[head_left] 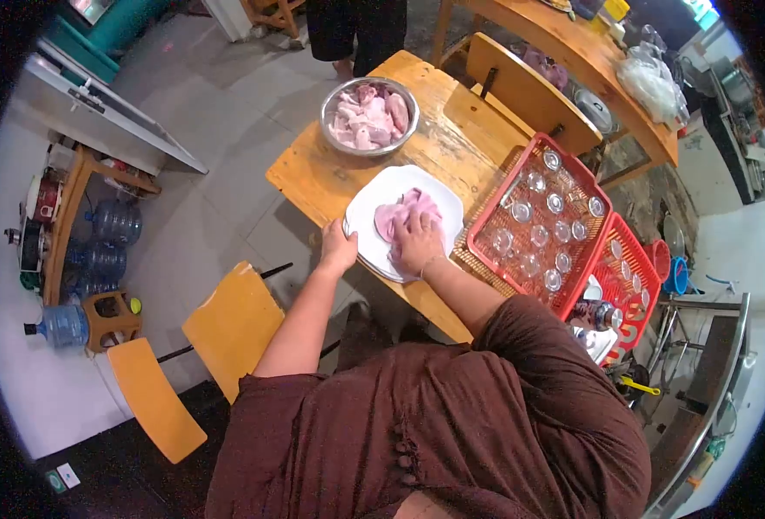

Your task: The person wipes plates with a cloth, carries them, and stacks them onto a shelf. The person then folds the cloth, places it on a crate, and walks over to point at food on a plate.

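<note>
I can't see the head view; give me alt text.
A person's right hand rests on pink, apparently raw meat on a white plate, whose left edge the left hand holds. A metal bowl of meat pieces sits beyond; a red basket of clear glasses, right.

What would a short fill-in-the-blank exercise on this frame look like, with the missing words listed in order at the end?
1. The person's left hand holds the rim of a plate coloured ____.
2. The pink meat lies between the plate and the person's ____.
3. The table bearing the plate and the metal bowl is made of ____.
4. The basket nearest the plate, holding clear cups, is coloured ____.

Missing words: white; right hand; wood; red.
</note>
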`<state>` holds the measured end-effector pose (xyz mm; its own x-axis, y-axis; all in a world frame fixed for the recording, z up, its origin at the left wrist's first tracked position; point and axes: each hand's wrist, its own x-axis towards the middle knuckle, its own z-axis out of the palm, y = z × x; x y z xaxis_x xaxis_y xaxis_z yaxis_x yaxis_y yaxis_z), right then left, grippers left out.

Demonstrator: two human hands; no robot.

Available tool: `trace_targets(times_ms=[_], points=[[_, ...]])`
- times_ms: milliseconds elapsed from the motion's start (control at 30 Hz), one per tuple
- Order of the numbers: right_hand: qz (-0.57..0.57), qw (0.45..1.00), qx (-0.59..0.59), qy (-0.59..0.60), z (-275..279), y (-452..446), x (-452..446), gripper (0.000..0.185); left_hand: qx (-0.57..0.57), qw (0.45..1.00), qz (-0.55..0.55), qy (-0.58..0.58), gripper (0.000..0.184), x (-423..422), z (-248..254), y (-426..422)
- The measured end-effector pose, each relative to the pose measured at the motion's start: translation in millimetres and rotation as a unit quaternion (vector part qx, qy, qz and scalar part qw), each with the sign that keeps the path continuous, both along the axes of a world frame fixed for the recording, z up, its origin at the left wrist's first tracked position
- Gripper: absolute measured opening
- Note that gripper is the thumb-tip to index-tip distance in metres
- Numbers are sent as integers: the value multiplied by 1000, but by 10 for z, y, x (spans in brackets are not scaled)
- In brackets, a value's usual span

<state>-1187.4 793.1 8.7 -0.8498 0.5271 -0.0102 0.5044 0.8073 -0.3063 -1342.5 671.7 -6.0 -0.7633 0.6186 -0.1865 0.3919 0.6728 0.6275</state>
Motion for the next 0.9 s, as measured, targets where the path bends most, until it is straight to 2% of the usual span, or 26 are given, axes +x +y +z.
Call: trace_targets(times_ms=[67, 100, 133, 200, 233, 300, 333, 400, 467, 533, 600, 667, 733, 800, 900], points=[[15, 999, 36, -37, 13, -36, 7, 69, -33, 999, -36, 3, 57, -93, -72, 112], [10, 999, 16, -38, 165, -26, 2, 58, -51, 998, -40, -2, 59, -132, -88, 173], [4, 999, 14, -42, 157, 16, -9, 58, -52, 998, -46, -5, 59, -142, 4, 224], [7, 998, -58, -33, 154, 162, -24, 39, -140, 987, -76, -29, 60, -183, 200, 345], [-4, 998, -58, -31, 105, 260, -41, 39, -140, 986, -87, -26, 60, -189, 231, 398], [-154, 960, -232, 13, 71, 465, -122, 23, -183, 977, -108, 21, 60, -222, 269, 477], [-168, 958, -233, 14, 116, 518, -140, 23, -183, 975, -122, 22, 60, -279, 254, 517], [-268, 945, -76, 173, 277, 558, -149, 22, -169, 976, -139, 9, 61, -352, 174, 537], [-311, 934, -71, 160, 288, 551, -283, 27, -165, 973, -160, 6, 58, -439, -11, 552], [-350, 933, 42, 69, 102, 466, -505, 34, -158, 971, -181, 4, 55, -560, -78, 602], [-346, 936, 61, 23, -25, 338, -649, 41, -135, 962, -237, -28, 51, -673, -122, 610], [-347, 937, 6, -32, -135, 216, -761, 40, -106, 960, -250, -62, 49, -783, -282, 602], [-329, 944, 14, -18, -80, 91, -725, 34, -79, 957, -263, -98, 48, -807, -245, 582], [-213, 972, -93, -47, -34, -61, -597, 27, -75, 966, -227, -104, 51, -787, -157, 619], [-111, 982, -141, -50, 142, -449, -315, 24, -71, 969, -233, -44, 53, -761, -150, 628]])
